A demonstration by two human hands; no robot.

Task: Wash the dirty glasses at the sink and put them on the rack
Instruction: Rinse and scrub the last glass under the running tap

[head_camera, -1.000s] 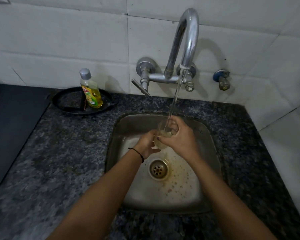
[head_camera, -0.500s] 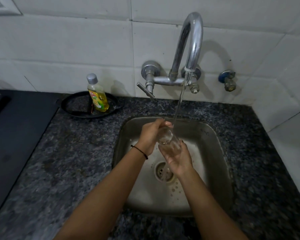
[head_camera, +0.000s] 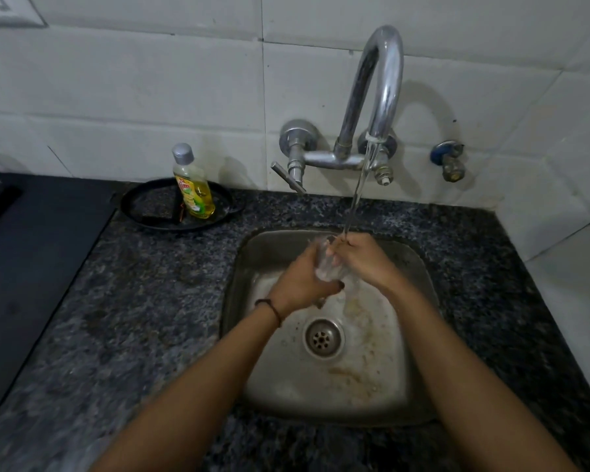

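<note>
Head view looks down on my two hands meeting over the sink (head_camera: pixel 239 301), where I hold the glass (head_camera: pixel 326 264) under the stream of water (head_camera: pixel 355 202) falling from the tap (head_camera: pixel 378 97). My left hand (head_camera: pixel 300 284) wraps its fingers (head_camera: pixel 334 288) around the lower body of the glass from the left and below, closed on it; my right hand (head_camera: pixel 361 257) comes over from the right, its fingers (head_camera: pixel 336 248) curled at the rim, though whether they are inside the mouth or just over the edge I cannot tell, since the glass is clear and blurred. The glass hangs above the basin, clear of the drain (head_camera: pixel 322 338), tilted toward the stream. The main risk, as I judge it, is slip: wet glass in wet skin, and any soap film would let it slide out and strike the steel basin, chipping or cracking. Rubbing hard at the rim could also break a thin wall against my right fingers. The stream lands close to my knuckles, so splash may carry onto the counter (head_camera: pixel 150 301) and toward the soap bottle (head_camera: pixel 193 185) standing in the black dish (head_camera: pixel 140 202). No rack shows anywhere, so carrying a dripping glass out of view is another chance to fumble it.
</note>
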